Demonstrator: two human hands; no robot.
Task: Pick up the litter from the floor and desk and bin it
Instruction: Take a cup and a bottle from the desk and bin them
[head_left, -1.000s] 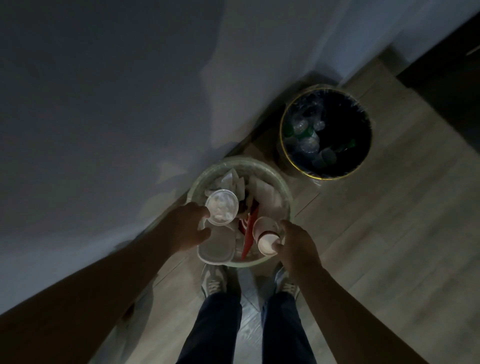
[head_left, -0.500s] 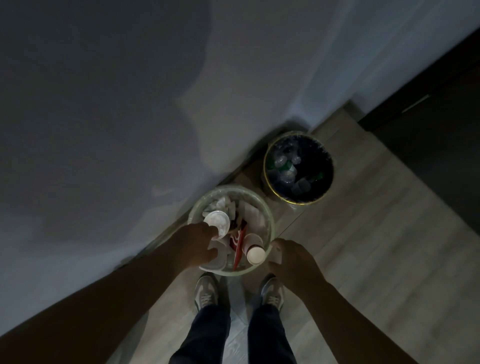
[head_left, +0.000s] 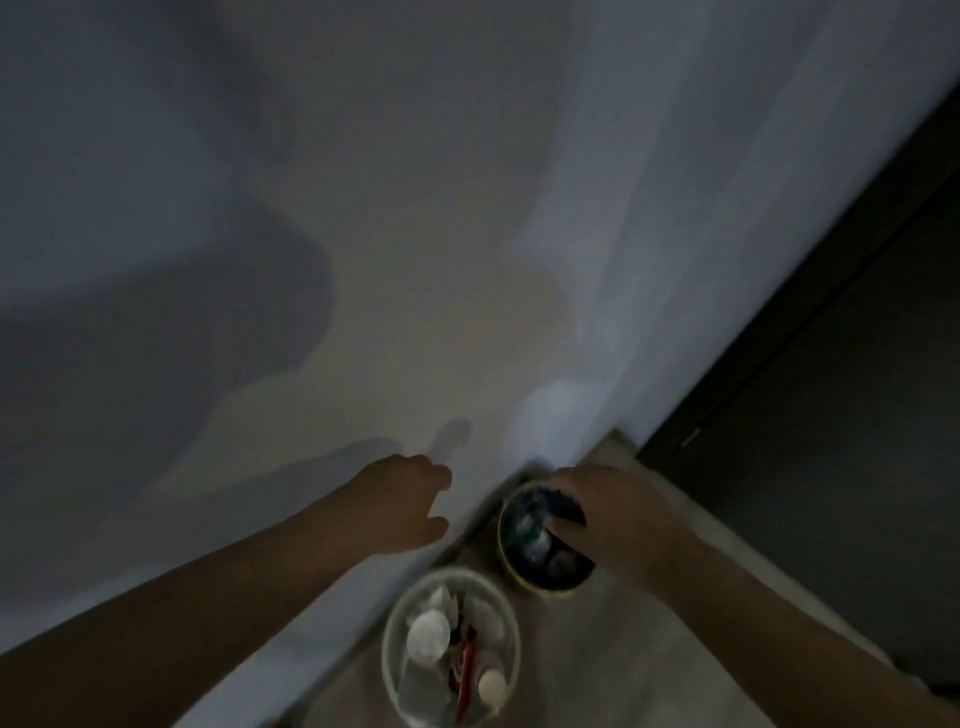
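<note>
Two bins on the floor (head_left: 597, 665), two hands in view. Frame blurred.

Near: pale bin (head_left: 451, 572), against the wall (head_left: 467, 208). I count one white lid (head_left: 427, 635), one cup (head_left: 491, 685) and one red strip (head_left: 466, 680) in it; the rest of the litter is unclear.

Farther: dark bin (head_left: 501, 535), just beyond the pale one, with bottles (head_left: 535, 543) inside, count not readable.

Left hand (head_left: 402, 501): in front of the wall, fingers loosely curled, holding nothing.

Right hand (head_left: 613, 514): over the dark bin, fingers bent down. I cannot tell if it holds anything.
</note>
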